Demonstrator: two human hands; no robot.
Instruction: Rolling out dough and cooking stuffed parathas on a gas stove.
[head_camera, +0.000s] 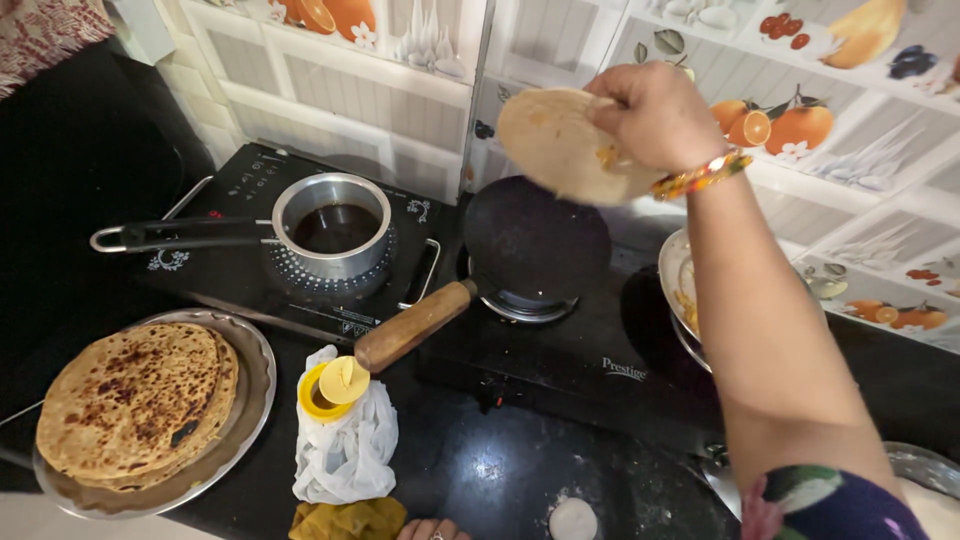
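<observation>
My right hand (655, 112) holds a pale, uncooked round flatbread (558, 143) in the air, just above the far edge of a flat black griddle pan (535, 240). The pan has a wooden handle (415, 325) and sits on a black gas stove (590, 350). A bangle is on my right wrist. Only the fingertips of my left hand (432, 529) show at the bottom edge, resting on the dark counter beside a mustard cloth (348, 520). A steel plate (255, 385) at the left carries a stack of browned flatbreads (135, 400).
A steel saucepan (335, 228) of dark liquid stands on a black induction cooktop (250, 180). A white cloth (345, 450) with a yellow lid lies near the pan handle. A steel bowl (675, 275) sits behind my right arm. A small dough ball (573, 519) lies on the counter.
</observation>
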